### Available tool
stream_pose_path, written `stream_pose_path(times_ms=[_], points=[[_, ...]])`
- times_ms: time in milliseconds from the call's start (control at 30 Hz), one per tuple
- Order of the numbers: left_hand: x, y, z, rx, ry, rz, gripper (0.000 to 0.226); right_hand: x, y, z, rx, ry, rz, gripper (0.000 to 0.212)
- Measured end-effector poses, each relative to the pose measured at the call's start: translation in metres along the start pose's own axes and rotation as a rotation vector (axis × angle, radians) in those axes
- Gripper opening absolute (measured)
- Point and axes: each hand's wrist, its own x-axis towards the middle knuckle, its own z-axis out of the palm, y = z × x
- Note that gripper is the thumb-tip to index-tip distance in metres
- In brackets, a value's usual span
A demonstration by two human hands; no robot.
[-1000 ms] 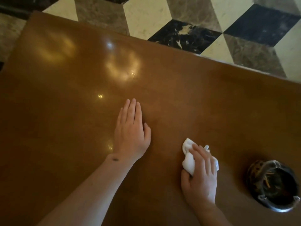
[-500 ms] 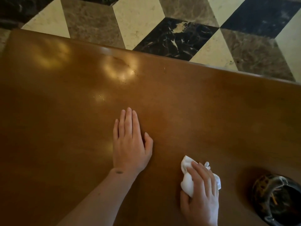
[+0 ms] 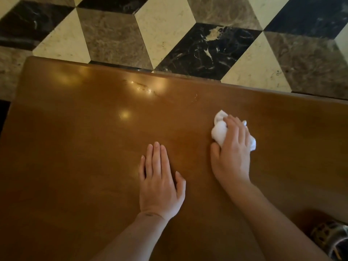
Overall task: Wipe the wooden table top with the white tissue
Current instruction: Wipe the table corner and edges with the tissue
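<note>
- Wiping in progress: right hand (image 3: 232,147) clamped on white tissue (image 3: 219,131), pressed to table top (image 3: 84,147) near far edge.
- Left hand (image 3: 160,183) flat, fingers together, bracing.
- Next, likely: sweep toward unwiped smear (image 3: 145,88) by far edge.

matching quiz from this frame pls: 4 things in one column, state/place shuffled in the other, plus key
Things:
1. left hand
2. right hand
3. white tissue
4. dark patterned bowl

States/places:
A. bunched up, pressed to the table
B. flat on the table top, palm down, holding nothing
C. cut off at the bottom right corner
D. closed over the tissue, further out on the table

Pairs: 1-B, 2-D, 3-A, 4-C
</note>
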Motion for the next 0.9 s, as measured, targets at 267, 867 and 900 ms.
stream_pose_path(times_ms=[267,867,900], points=[[0.000,-0.001,-0.001,-0.014,-0.023,0.009,0.077,0.077,-0.053,0.040,-0.011,0.054,-0.053,0.052],[0.000,-0.001,-0.002,-0.035,-0.020,0.010,0.077,0.017,0.002,0.000,-0.029,-0.165,-0.238,0.056],[-0.001,-0.001,-0.001,-0.040,-0.018,0.011,0.078,0.032,-0.005,0.001,-0.030,-0.136,-0.218,0.053]])
